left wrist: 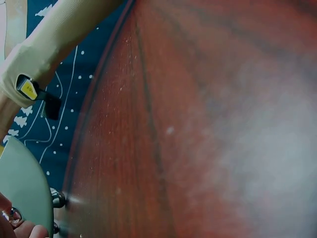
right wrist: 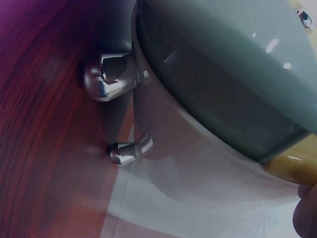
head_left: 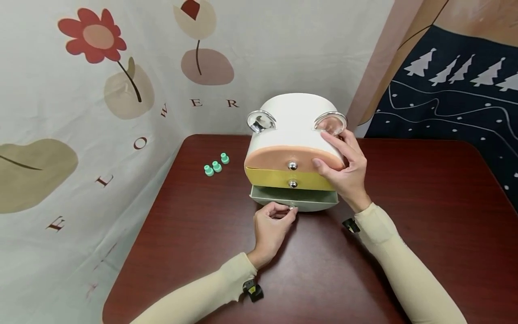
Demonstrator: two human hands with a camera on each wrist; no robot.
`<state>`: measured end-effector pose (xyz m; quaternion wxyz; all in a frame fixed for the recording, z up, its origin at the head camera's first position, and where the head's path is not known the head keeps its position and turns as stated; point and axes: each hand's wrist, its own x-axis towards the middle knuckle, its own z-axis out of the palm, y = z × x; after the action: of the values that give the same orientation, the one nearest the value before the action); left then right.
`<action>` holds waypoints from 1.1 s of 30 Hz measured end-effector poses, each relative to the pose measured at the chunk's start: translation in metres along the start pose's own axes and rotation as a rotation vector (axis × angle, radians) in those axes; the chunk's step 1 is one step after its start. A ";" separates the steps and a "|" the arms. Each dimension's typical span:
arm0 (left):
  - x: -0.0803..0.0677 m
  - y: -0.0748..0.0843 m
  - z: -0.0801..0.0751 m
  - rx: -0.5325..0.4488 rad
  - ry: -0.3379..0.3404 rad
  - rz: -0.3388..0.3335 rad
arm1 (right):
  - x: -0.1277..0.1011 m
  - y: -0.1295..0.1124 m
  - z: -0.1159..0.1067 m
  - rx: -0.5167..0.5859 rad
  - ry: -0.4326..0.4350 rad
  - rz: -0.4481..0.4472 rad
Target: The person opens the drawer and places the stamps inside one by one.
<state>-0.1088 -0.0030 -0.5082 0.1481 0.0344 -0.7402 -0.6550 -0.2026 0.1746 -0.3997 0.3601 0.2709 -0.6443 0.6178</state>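
A small rounded drawer box [head_left: 297, 105] with a white shell and two silvery ear-like rings stands on the table. Its orange top drawer [head_left: 267, 158] and yellow middle drawer [head_left: 267, 177] are closed. The pale green bottom drawer [head_left: 315, 206] is pulled partway out, with no contents showing in its visible part. My left hand [head_left: 269, 229] pinches that drawer's silver knob [left wrist: 16, 215] between thumb and fingers. My right hand [head_left: 351, 173] grips the box's right side, thumb on the orange front and fingers on the white top. The right wrist view shows silver feet [right wrist: 111, 77] under the box.
Several small mint-green pegs [head_left: 216, 167] stand in a row left of the box on the dark red-brown table [head_left: 194, 238]. Behind hangs a cloth [head_left: 267, 27] with flowers and letters; at right is a dark blue cloth [head_left: 445, 103] with white trees.
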 end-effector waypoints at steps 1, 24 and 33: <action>-0.002 0.000 -0.001 0.004 -0.001 -0.003 | 0.000 0.000 0.000 -0.003 0.002 -0.002; -0.045 0.006 -0.022 0.016 -0.058 -0.041 | 0.001 0.007 0.002 -0.025 0.026 -0.005; -0.056 0.006 -0.028 0.042 -0.053 -0.031 | 0.001 0.005 0.003 -0.030 0.016 0.001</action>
<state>-0.0474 -0.0158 -0.5091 0.1175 0.0316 -0.7566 -0.6424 -0.2080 0.1722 -0.4019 0.3691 0.2604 -0.6509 0.6102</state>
